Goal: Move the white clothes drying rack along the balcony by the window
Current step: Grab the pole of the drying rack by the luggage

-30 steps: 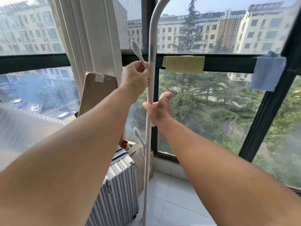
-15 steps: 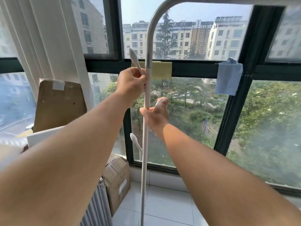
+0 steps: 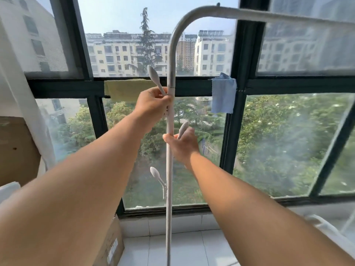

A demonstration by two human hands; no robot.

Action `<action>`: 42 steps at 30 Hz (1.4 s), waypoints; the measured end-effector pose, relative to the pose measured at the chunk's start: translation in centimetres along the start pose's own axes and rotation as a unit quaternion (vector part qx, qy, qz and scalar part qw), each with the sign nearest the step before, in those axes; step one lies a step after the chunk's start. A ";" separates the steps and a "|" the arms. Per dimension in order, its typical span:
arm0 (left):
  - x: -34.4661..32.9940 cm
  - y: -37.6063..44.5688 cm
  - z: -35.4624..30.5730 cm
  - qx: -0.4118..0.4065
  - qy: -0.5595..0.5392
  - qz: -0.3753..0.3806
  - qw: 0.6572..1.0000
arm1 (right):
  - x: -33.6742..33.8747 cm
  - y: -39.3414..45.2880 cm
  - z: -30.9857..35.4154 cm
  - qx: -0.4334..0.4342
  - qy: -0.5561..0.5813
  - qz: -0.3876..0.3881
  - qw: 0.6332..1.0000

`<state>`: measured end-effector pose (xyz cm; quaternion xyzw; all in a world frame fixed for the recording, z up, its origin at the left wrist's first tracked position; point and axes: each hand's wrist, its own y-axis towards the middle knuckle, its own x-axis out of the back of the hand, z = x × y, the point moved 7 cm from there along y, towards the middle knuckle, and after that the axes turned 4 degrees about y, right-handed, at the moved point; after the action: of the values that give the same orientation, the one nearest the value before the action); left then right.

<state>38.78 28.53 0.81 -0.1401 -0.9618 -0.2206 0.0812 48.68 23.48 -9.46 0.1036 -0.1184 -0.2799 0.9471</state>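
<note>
The white clothes drying rack (image 3: 169,189) shows as a thin upright pole in the middle of the view. It bends at the top into a bar running right. Spoon-shaped white hooks stick out of the pole. My left hand (image 3: 153,104) is closed around the pole just under the upper hook. Lower down, my right hand (image 3: 181,144) grips the pole beside another hook. The pole's foot is out of view below.
Dark-framed balcony windows (image 3: 238,83) stand right behind the rack, with a yellow cloth (image 3: 124,89) and a blue cloth (image 3: 223,93) hung on the crossbar. A white curtain (image 3: 23,104) and cardboard boxes (image 3: 111,244) fill the left. White floor tiles (image 3: 192,250) lie below.
The rack and both hands have shifted right along the window: the curtain, boxes and suitcase slid to the left edge, and more of the top bar shows. Both grips are unchanged.
</note>
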 end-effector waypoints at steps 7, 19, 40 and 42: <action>-2.6 4.7 1.2 -0.028 0.021 0.110 0.993 | 0.4 2.7 -1.1 -0.015 -0.017 -0.081 0.996; -4.8 9.2 2.8 -0.060 -0.046 0.176 0.982 | -0.8 6.3 -3.7 -0.029 -0.100 -0.142 0.984; -18.2 15.7 2.6 -0.070 -0.070 0.248 0.964 | 9.5 14.7 -8.0 -0.004 -0.156 -0.240 0.958; -20.0 15.6 2.8 -0.074 -0.067 0.288 0.952 | 10.8 15.3 -8.3 -0.013 -0.160 -0.248 0.955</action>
<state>62.19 38.59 0.27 -0.4313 -0.8649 -0.2481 0.0658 67.54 31.11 -11.58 0.0714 -0.2352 -0.5207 0.8176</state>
